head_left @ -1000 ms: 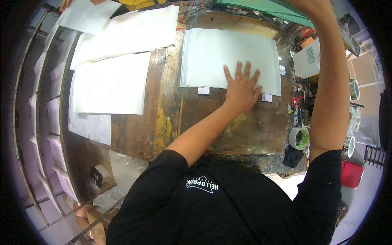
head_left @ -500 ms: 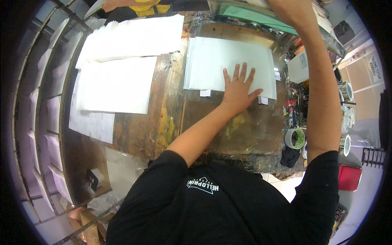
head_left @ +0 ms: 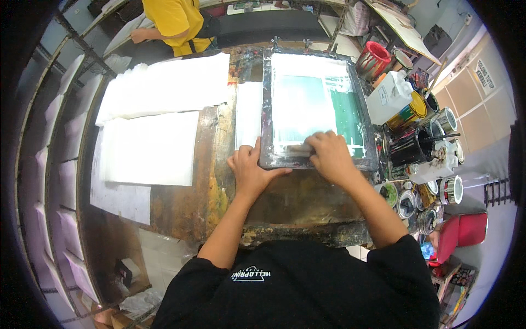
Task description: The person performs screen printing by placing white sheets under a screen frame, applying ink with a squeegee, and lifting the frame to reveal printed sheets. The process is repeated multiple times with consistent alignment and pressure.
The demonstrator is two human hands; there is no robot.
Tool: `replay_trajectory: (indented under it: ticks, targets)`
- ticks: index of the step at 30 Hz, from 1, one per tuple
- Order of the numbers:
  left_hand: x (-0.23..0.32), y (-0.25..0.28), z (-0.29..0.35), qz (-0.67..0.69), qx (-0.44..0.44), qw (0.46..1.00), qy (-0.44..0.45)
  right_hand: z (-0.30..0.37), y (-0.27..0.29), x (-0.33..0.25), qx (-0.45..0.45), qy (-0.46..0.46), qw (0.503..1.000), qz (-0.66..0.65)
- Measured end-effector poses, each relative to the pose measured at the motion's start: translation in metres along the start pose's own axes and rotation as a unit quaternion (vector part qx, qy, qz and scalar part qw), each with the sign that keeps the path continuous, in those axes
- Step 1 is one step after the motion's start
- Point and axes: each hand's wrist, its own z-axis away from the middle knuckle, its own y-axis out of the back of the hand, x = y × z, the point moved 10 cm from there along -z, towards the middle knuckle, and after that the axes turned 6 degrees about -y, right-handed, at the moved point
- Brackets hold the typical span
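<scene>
A dark-framed printing screen (head_left: 266, 126) lies flat on the worn wooden table in front of me. Its mesh is green on the right and smeared with white ink (head_left: 298, 112) over the middle and far end. At the near left corner, my left hand (head_left: 249, 170) grips the frame, thumb along the front edge. My right hand (head_left: 331, 156) is closed round a squeegee (head_left: 296, 148) on the mesh by the near edge; most of the tool is hidden by the fingers. White sheets (head_left: 248, 109) stick out from under the frame's left side.
Stacks of white paper (head_left: 150, 148) cover the table's left. A drying rack with sheets (head_left: 71, 175) stands beyond them. Ink cans, a white jug (head_left: 389, 96) and a red bucket (head_left: 373, 57) crowd the right edge. A person in a yellow shirt (head_left: 172, 24) is at the far left.
The raised screen has come down over the sheets. My left hand has moved off the paper to the frame's corner; my right hand has come down from the raised screen to the squeegee.
</scene>
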Motion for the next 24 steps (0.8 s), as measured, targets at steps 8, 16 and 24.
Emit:
replay_trajectory:
  ticks: [8,16,24]
  targets:
    - [-0.008,-0.012,0.01,-0.005,0.025,0.999,-0.029,-0.063,-0.037,0.021,0.058,-0.035,0.997,0.041]
    - [-0.001,0.002,0.003,0.02,0.045,0.998,-0.042,-0.246,-0.04,0.108,-0.111,-0.067,0.991,-0.014]
    - [-0.004,-0.001,0.009,0.073,0.051,0.995,-0.034,-0.193,-0.031,0.08,0.07,-0.053,0.994,0.064]
